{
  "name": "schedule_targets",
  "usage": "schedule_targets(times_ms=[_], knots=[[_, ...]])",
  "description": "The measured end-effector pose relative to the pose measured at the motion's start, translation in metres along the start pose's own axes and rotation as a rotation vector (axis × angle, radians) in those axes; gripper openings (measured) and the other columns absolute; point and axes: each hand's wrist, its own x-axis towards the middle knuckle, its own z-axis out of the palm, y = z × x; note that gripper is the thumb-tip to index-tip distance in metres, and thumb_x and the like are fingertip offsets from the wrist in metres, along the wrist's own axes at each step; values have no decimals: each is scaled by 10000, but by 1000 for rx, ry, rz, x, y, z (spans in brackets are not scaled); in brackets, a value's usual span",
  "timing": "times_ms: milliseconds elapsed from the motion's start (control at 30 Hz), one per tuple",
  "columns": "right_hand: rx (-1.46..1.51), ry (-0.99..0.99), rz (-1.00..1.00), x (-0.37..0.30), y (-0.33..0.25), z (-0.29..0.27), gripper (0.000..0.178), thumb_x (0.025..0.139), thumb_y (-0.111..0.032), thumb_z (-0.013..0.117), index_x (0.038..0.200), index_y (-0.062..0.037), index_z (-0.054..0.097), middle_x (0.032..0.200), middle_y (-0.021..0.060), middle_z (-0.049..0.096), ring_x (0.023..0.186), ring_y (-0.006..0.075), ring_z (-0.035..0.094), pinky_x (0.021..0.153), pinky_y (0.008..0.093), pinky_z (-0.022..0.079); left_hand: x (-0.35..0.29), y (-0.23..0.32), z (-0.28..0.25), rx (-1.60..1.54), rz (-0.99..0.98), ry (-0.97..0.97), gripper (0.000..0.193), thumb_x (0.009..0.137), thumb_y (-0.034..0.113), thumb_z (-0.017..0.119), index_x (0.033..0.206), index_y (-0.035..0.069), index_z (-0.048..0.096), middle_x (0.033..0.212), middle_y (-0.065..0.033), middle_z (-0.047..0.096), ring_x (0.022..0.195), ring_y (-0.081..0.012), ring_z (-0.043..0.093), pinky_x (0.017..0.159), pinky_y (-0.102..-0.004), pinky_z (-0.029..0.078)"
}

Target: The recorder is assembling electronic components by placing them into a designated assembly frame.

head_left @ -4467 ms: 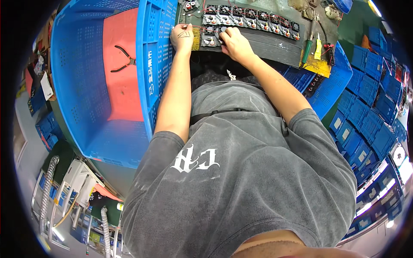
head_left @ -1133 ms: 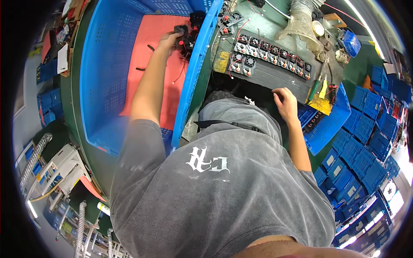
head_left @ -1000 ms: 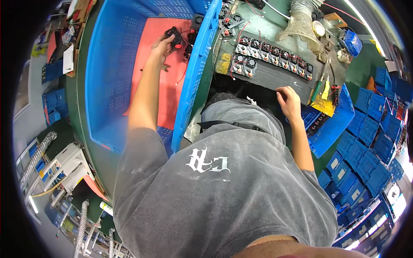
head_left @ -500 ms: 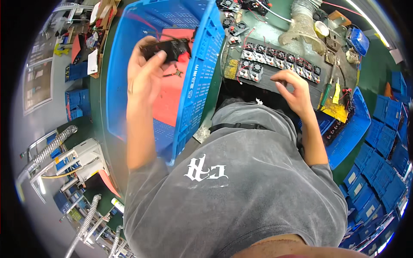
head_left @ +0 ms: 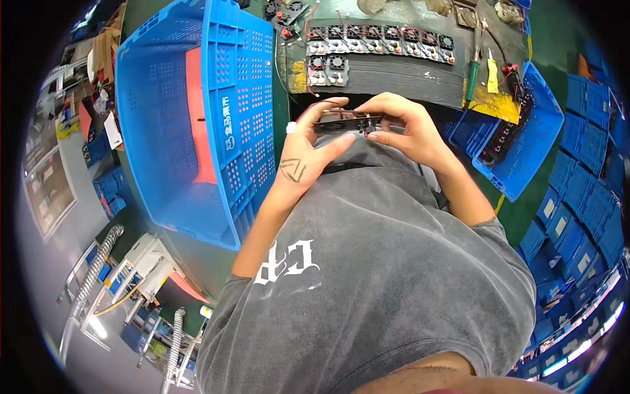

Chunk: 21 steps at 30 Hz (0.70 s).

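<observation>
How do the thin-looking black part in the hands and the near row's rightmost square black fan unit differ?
The thin-looking black part is held between the left hand and right hand; the square black fan unit rests untouched on the dark board. The part appears roughly edge-on; the unit lies fan face upward. Both look partly black.

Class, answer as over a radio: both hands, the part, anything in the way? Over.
Left hand and right hand: both holding. Black part: gripped between them, seen nearly edge-on. Nothing visibly blocking it.
</observation>
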Motion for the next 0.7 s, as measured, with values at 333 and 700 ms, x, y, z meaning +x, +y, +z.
schedule_targets(times_ms=[333,700], knots=[[-2,48,34,3,13,-36,395,719,-81,882,1063,-23,698,985,6,539,725,86,457,649,235,401,49,-13,7,-41,-35,46,452,960,223,749,1370,88,616,1265,-115,540,1108,-180,623,924,-305,532],[-767,43,-29,57,128,-11,489,716,-110,869,1106,-57,579,1101,117,558,996,337,633,833,426,541,135,-80,-51,87,-28,90,273,985,103,681,1238,0,672,946,-71,704,794,-116,669,708,-242,531]])
